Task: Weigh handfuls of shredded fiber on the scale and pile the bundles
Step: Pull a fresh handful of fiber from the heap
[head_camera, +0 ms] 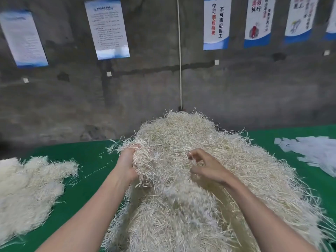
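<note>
A big heap of pale shredded fiber [190, 142] covers the middle of the green table [91, 157]. My left hand [127, 162] is dug into the heap's left side, fingers buried and gripping a clump of fiber. My right hand [205, 166] hovers over the heap's middle with curled fingers pinching a few strands. A lower pile of fiber bundles [31, 186] lies at the left of the table. No scale is in view.
A stack of white plastic bags [312, 153] lies at the table's right edge. A grey concrete wall [72, 99] with hanging posters [107, 28] stands right behind the table. A white cord [180, 70] runs down the wall behind the heap.
</note>
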`<state>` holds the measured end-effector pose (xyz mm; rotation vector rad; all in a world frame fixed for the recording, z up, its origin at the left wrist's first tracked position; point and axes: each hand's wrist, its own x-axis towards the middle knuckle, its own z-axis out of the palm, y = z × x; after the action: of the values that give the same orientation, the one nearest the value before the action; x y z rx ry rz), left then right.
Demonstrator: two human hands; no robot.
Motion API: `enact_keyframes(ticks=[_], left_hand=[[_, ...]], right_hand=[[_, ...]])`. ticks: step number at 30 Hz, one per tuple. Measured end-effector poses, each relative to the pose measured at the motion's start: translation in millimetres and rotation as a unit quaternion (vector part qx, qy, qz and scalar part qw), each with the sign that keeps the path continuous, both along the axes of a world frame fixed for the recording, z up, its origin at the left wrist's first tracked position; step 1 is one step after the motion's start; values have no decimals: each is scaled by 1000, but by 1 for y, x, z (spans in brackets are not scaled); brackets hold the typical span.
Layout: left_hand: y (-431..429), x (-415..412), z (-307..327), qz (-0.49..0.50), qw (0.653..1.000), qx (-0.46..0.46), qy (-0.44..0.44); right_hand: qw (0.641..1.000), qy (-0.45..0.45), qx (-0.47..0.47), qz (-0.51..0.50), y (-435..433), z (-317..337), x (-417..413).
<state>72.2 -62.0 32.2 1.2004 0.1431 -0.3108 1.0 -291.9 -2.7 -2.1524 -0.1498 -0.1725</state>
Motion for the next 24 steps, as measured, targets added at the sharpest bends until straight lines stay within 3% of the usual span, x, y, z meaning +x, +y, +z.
enact_keyframes(ticks=[3, 7, 11, 14, 17, 19, 20, 21, 23, 24], left_hand=[[9, 7, -5, 18, 1000, -6, 17], [15, 15, -2, 29, 999, -26, 15], [25, 11, 9, 44, 993, -113, -13], [38, 15, 14, 60, 978, -194, -49], [45, 7, 25, 70, 966, -236, -74], [53, 3, 34, 105, 951, -278, -84], [60, 4, 39, 126, 946, -285, -90], [66, 4, 43, 136, 946, -279, -95], [72, 0, 45, 133, 952, -260, -91], [72, -4, 42, 128, 956, -249, -83]], right_hand=[[964, 32, -255, 64, -6, 21, -21], [888, 129, -435, 79, 32, -35, -29], [900, 42, -434, -15, 47, -91, -4], [889, 67, -451, -41, 37, -108, 9], [887, 29, -443, -125, 35, -130, 2], [871, 20, -480, -100, 32, -140, -8], [867, 81, -485, -80, 32, -144, -14], [853, 70, -515, -40, 31, -143, -14], [850, 54, -523, 33, 23, -140, -10], [870, 59, -488, 45, 21, -129, -9]])
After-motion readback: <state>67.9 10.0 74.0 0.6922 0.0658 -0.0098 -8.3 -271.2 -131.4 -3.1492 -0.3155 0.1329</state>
